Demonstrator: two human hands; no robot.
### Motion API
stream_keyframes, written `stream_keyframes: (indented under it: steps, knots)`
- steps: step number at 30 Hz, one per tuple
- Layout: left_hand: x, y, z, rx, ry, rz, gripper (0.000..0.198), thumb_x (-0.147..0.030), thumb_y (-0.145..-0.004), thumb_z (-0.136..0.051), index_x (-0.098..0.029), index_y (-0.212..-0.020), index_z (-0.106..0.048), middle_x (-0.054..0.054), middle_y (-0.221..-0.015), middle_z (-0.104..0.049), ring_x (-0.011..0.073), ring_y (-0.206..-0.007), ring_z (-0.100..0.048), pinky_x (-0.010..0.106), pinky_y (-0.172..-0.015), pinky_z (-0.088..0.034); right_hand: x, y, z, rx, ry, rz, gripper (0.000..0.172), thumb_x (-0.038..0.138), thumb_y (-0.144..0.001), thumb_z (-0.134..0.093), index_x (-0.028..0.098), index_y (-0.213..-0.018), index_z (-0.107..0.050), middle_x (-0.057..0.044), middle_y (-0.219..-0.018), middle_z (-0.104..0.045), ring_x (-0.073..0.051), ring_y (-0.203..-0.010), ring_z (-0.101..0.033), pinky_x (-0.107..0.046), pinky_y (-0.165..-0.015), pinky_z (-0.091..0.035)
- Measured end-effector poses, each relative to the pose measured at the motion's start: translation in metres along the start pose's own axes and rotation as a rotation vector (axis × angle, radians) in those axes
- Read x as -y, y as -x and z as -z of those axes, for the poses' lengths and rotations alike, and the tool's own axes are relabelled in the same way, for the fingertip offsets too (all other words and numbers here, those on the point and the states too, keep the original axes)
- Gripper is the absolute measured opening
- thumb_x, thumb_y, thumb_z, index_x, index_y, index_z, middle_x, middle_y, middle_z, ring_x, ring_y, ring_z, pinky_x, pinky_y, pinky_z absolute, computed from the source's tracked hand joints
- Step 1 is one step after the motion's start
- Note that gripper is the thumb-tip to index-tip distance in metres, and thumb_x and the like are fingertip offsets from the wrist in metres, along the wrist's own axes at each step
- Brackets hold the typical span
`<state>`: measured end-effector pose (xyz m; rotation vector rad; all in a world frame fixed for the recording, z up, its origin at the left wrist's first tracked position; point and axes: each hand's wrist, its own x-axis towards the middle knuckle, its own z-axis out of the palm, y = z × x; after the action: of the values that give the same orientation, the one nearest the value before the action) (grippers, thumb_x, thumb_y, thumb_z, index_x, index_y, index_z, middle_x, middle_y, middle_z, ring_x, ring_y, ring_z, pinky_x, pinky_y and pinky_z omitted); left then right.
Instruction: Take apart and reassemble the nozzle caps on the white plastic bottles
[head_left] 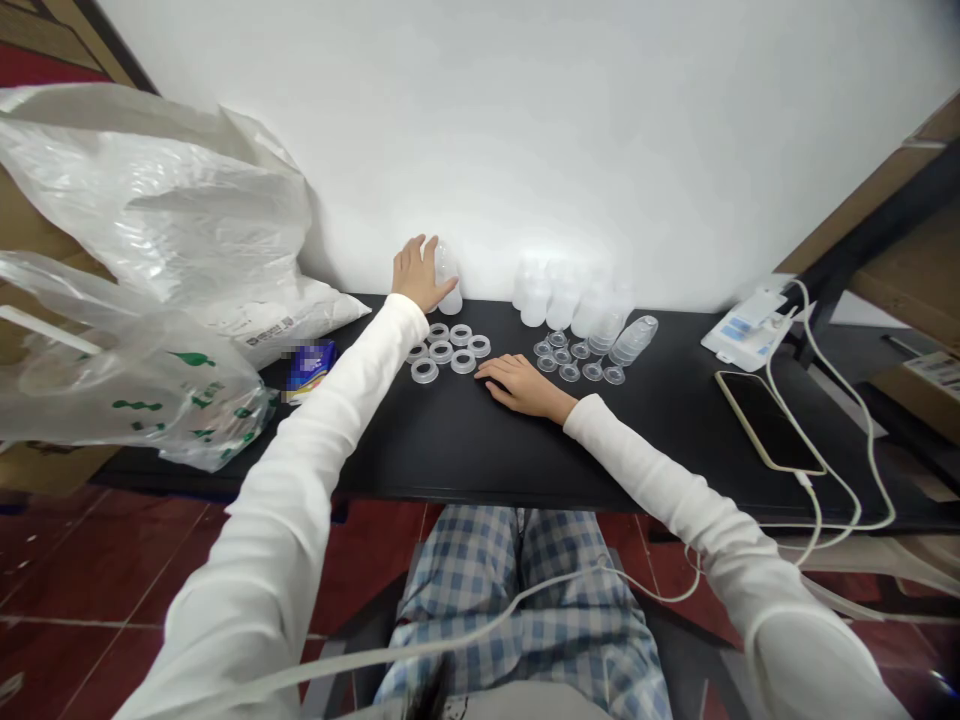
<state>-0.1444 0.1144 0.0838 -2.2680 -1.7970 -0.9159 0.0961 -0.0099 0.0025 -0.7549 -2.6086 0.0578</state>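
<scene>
My left hand [421, 275] is at the back of the table beside a translucent bottle with a clear domed cover [448, 262]. Its fingers are spread, the thumb in front of the bottle; whether it presses on it is hard to tell. Below that hand lie several translucent screw rings [441, 351]. My right hand [521, 385] rests palm down on the table, fingers stretched out, their tips close to the rings. To its right are several clear nipple-like silicone pieces [570, 371]. Behind these stand several frosted bottles [562, 295] and stacked clear domed covers [634, 341].
A black table [450, 450] meets a white wall. Large plastic bags [187, 200] and a blue packet [309, 368] occupy the left. On the right lie a phone [769, 420] with white cables [855, 400] and a white-and-blue pack [746, 328]. Cardboard boxes [915, 240] stand beyond.
</scene>
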Motion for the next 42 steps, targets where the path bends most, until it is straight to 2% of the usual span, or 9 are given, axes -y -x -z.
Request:
stream_keyframes:
  steps: [4,7,16,20,23,27,32,37,42]
  knots:
    - [-0.006,-0.010,-0.014,-0.041,0.023,-0.001,0.081,-0.042,-0.081,-0.068,-0.010,-0.149,-0.037,0.027,-0.151,-0.044,0.0434,-0.154,-0.020,0.064,-0.122,-0.013,-0.001,0.007,0.011,-0.050,0.038,0.005,0.024,0.020,-0.102,-0.041,0.018,-0.108,-0.064,-0.009,-0.110,-0.071,-0.021,-0.098,-0.060,-0.036,-0.084,-0.037]
    - [-0.015,-0.002,-0.017,-0.101,0.075,-0.069,0.071,-0.036,-0.084,-0.066,-0.012,-0.146,-0.041,0.023,-0.142,-0.054,0.0392,-0.151,-0.028,0.062,-0.123,-0.014,0.000,0.008,0.020,-0.150,0.070,-0.053,0.025,0.020,-0.102,-0.040,0.019,-0.106,-0.065,-0.010,-0.104,-0.070,-0.022,-0.091,-0.058,-0.037,-0.082,-0.038]
    - [-0.085,0.080,-0.018,-0.160,0.084,-0.477,0.043,-0.034,-0.100,-0.049,-0.028,-0.143,-0.055,0.014,-0.134,-0.062,0.0270,-0.131,-0.056,0.046,-0.112,-0.038,-0.006,0.006,0.024,-0.813,-0.278,-0.481,0.043,0.050,-0.101,-0.041,0.022,-0.134,-0.044,-0.009,-0.114,-0.058,-0.017,-0.083,-0.057,-0.038,-0.082,-0.051]
    - [-0.101,0.100,-0.032,-0.202,0.155,-0.642,0.039,-0.036,-0.102,-0.048,-0.027,-0.139,-0.055,0.010,-0.128,-0.069,0.0220,-0.124,-0.063,0.040,-0.106,-0.047,-0.003,0.006,0.028,-0.821,-0.400,-0.573,0.045,0.063,-0.099,-0.038,0.022,-0.102,-0.055,-0.002,-0.088,-0.060,-0.015,-0.074,-0.056,-0.032,-0.074,-0.049]
    - [-0.105,0.104,-0.032,-0.187,0.186,-0.602,0.042,-0.044,-0.100,-0.051,-0.022,-0.136,-0.055,0.012,-0.131,-0.068,0.0243,-0.129,-0.061,0.042,-0.107,-0.048,-0.003,0.005,0.032,-0.862,-0.413,-0.682,0.047,0.067,-0.096,-0.043,0.023,-0.081,-0.050,0.001,-0.071,-0.053,-0.015,-0.066,-0.051,-0.031,-0.067,-0.048]
    - [-0.109,0.105,-0.022,-0.061,0.099,-0.406,0.059,-0.061,-0.093,-0.055,-0.017,-0.132,-0.060,0.019,-0.121,-0.070,0.0333,-0.120,-0.064,0.047,-0.104,-0.046,-0.009,0.005,0.034,-0.933,-0.369,-0.716,0.049,0.069,-0.096,-0.038,0.025,-0.075,-0.046,0.001,-0.065,-0.044,-0.018,-0.064,-0.047,-0.034,-0.063,-0.049]
    - [-0.109,0.103,-0.008,0.127,0.161,-0.344,0.064,-0.070,-0.086,-0.058,-0.019,-0.124,-0.066,0.014,-0.099,-0.074,0.0294,-0.095,-0.070,0.036,-0.080,-0.050,-0.014,0.011,0.041,-0.830,-0.213,-0.656,0.054,0.066,-0.099,-0.031,0.025,-0.066,-0.043,0.002,-0.058,-0.036,-0.016,-0.057,-0.041,-0.032,-0.059,-0.045]
    - [-0.093,0.095,0.010,0.552,0.596,-0.236,0.057,-0.070,-0.087,-0.053,-0.021,-0.111,-0.069,0.003,-0.087,-0.074,0.0204,-0.077,-0.070,0.030,-0.071,-0.051,-0.020,0.023,0.061,-0.520,-0.037,-0.368,0.049,0.064,-0.097,-0.042,0.022,-0.078,-0.060,-0.002,-0.069,-0.061,-0.016,-0.063,-0.057,-0.030,-0.064,-0.049]
    - [-0.073,0.085,0.029,0.941,0.908,0.046,0.060,-0.073,-0.082,-0.060,-0.018,-0.102,-0.071,0.006,-0.073,-0.073,0.0185,-0.059,-0.067,0.029,-0.053,-0.052,-0.021,0.024,0.074,-0.293,0.008,-0.097,0.050,0.064,-0.093,-0.056,0.020,-0.116,-0.066,-0.012,-0.109,-0.074,-0.026,-0.100,-0.072,-0.040,-0.088,-0.058]
